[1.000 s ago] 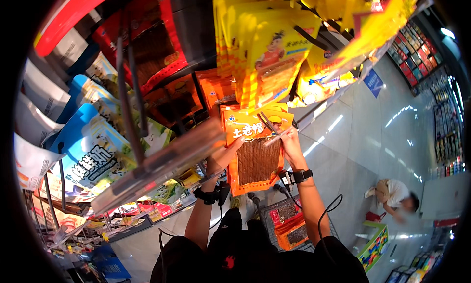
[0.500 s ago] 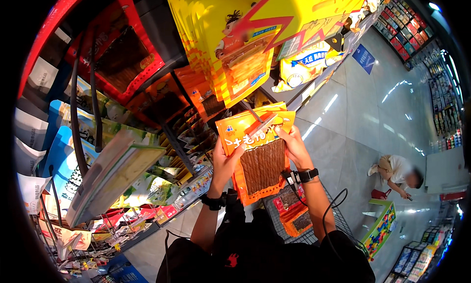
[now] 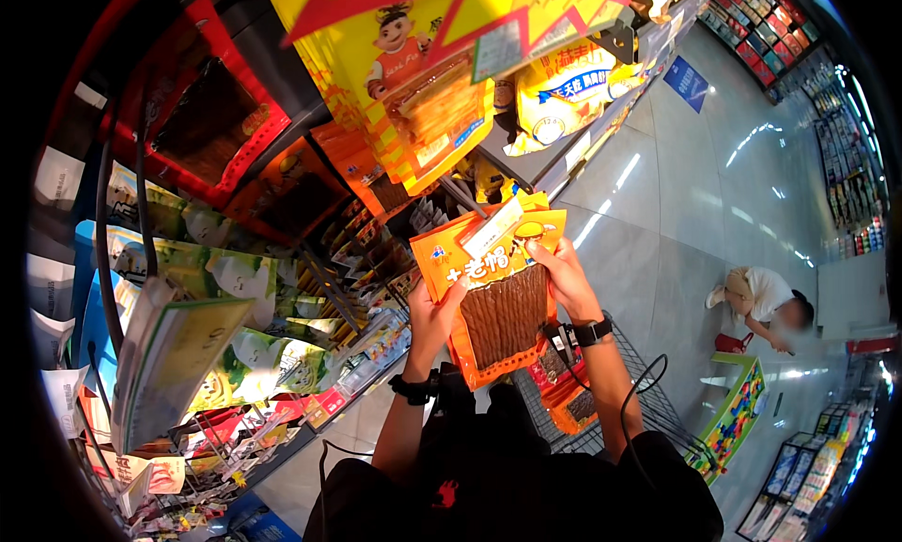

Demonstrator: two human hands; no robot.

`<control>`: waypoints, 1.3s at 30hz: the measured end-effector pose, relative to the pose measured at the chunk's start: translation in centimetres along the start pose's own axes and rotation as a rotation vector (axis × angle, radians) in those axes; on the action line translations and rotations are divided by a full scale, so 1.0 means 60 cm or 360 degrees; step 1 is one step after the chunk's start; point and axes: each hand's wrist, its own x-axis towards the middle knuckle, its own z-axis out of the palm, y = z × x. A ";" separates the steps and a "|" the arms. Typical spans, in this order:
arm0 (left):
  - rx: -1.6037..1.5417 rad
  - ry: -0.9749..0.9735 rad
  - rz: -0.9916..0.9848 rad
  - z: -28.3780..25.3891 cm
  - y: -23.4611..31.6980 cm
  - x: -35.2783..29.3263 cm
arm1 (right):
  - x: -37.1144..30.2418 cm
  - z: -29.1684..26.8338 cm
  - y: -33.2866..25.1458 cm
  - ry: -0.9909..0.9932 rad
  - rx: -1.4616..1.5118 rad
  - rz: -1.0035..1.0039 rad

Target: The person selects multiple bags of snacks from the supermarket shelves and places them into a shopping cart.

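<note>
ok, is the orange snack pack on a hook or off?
Off: the orange snack pack is held up by the left hand and right hand.

I'm seeing an orange pouch (image 3: pixel 493 288) with a clear window of brown strips, gripped between my left hand (image 3: pixel 432 317) and right hand (image 3: pixel 564 274). A white tag (image 3: pixel 493 224) sits at its top. Above hangs a big yellow pack (image 3: pixel 395 63). Red packs (image 3: pixel 216 119) upper left, green bags (image 3: pixel 235 279) left. A blue sign (image 3: pixel 689 82) stands on the floor upper right.
</note>
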 end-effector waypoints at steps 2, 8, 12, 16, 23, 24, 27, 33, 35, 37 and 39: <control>-0.0026 0.0004 -0.0007 -0.002 -0.006 -0.008 | -0.005 -0.005 0.013 -0.0024 0.0021 -0.0001; -0.0040 -0.0014 -0.0076 -0.017 -0.033 -0.006 | -0.022 0.005 0.037 0.0106 0.0047 0.0055; -0.0103 -0.0143 -0.0235 -0.004 -0.043 -0.007 | -0.059 -0.013 0.060 0.0309 0.0163 0.0070; 0.0091 -0.0454 -0.0510 0.037 -0.060 -0.026 | -0.159 -0.028 0.069 0.0792 0.0492 0.0075; 0.0312 -0.1955 -0.1157 0.158 -0.147 -0.112 | -0.431 -0.109 0.150 0.1520 0.0906 -0.0131; 0.0447 -0.1983 -0.1072 0.160 -0.157 -0.136 | -0.460 -0.097 0.152 0.1554 0.0922 -0.0174; 0.0463 -0.2158 -0.1137 0.202 -0.192 -0.201 | -0.569 -0.082 0.179 0.1731 0.0900 -0.0206; 0.0505 -0.2346 -0.1501 0.300 -0.275 -0.282 | -0.686 -0.117 0.236 0.1885 0.0569 0.0026; 0.0557 -0.2306 -0.1616 0.324 -0.330 -0.313 | -0.719 -0.150 0.253 0.1879 0.0640 0.0055; 0.0477 -0.2357 -0.1710 0.369 -0.387 -0.335 | -0.744 -0.210 0.271 0.1895 0.0661 0.0128; 0.0604 -0.2267 -0.1831 0.417 -0.440 -0.366 | -0.764 -0.287 0.303 0.2018 0.0626 0.0052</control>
